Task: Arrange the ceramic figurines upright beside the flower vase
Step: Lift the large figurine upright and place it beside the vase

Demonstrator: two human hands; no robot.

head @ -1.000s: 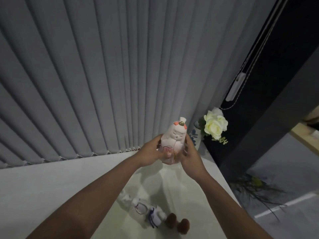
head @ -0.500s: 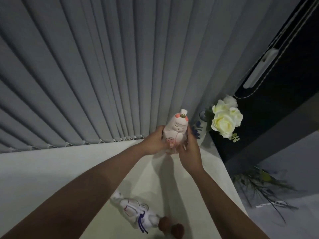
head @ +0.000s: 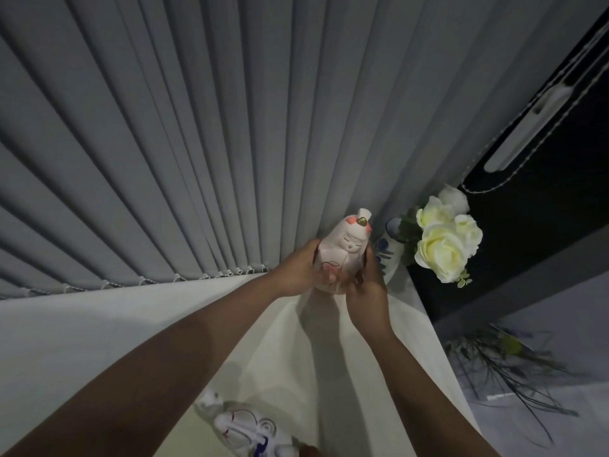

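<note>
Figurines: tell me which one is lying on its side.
The white figurine with blue and red markings, at the bottom edge of the view on the white surface. The pink figurine is upright, held by the left hand and right hand beside the vase.

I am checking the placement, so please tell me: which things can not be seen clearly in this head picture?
- Base of the pink figurine: hidden by the left hand and right hand; contact with the sill cannot be told.
- Vase: left side hidden behind the figurine and the right hand.
- Second figurine: lying down, cut off by the bottom edge.
</note>
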